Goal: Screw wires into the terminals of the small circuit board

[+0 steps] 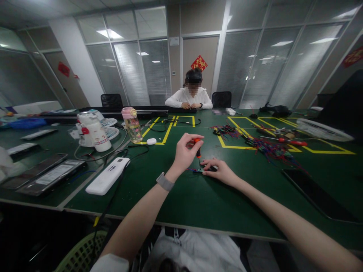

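Note:
My left hand is closed around the top of a small screwdriver with an orange and black handle. The screwdriver stands upright, its thin shaft pointing down at a small circuit board on the green table. Low beside the shaft, my right hand pinches the right edge of that board between thumb and fingers. Thin red and blue wires come out of the board's left end. Whether the screwdriver's tip sits in a screw is too small to tell.
Wired boards lie heaped on the right, near red-handled tools. A dark phone-like slab rests at front right. On the left are a white power bank, a pink-lidded bottle and a white bottle. Opposite sits a person.

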